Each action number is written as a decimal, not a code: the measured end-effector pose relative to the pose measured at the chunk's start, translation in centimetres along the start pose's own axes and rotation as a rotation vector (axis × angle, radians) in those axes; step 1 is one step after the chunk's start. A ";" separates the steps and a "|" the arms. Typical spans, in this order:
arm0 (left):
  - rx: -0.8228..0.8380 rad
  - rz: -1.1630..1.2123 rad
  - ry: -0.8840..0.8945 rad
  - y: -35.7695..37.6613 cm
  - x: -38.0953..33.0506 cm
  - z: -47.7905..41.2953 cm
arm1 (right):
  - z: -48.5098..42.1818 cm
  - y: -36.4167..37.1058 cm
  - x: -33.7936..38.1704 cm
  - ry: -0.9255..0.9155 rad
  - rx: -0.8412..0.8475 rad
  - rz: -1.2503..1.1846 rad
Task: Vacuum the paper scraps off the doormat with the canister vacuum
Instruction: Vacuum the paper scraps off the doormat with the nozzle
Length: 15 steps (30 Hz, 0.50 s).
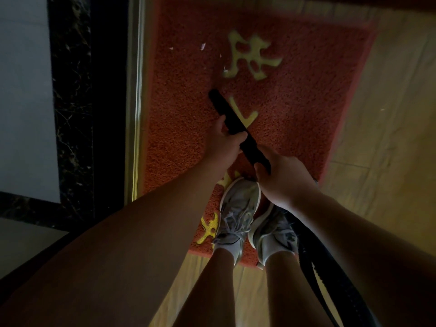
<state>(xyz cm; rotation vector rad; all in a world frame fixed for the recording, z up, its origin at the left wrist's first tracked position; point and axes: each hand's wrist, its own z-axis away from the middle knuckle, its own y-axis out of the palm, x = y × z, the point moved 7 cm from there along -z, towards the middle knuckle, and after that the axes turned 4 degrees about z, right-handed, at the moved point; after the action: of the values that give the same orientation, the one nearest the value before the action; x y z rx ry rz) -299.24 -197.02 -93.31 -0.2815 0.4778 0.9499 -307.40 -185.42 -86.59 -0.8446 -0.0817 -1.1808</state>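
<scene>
White paper scraps (203, 46) remain on the red coir doormat (295, 109) (several, ahead); left hand (225, 142) and right hand (283, 182) both clasp the black vacuum wand (232, 121).

A home entrance: red doormat (295, 109) against a door threshold (135, 102), tiled floor (389, 138) alongside

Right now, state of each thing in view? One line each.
Left hand: grip closed on the wand, forward of the right.
Right hand: grip closed on the wand's rear end.
Wand: black, angled down, tip over the doormat, short of the scraps.
Paper scraps: a few small bits lying on the doormat.
Doormat: red, flat, both shoes on its near end.
Hose: trailing back past the right leg.
</scene>
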 end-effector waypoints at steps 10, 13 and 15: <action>0.008 -0.024 0.012 2.5 -1.4 -0.8 | -1.0 -1.7 -1.3 0.022 -0.003 -0.066; 0.013 -0.054 0.022 3.0 -2.2 -1.0 | -1.4 -2.3 -1.6 0.020 -0.010 -0.064; 0.013 -0.076 0.029 3.4 -2.7 -1.1 | -1.8 -2.8 -1.8 0.020 -0.020 -0.061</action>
<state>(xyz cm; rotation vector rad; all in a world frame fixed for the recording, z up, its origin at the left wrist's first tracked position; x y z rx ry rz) -303.71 -197.49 -93.00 -0.2996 0.4964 0.8694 -311.16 -185.45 -87.17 -0.8531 -0.0803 -1.2489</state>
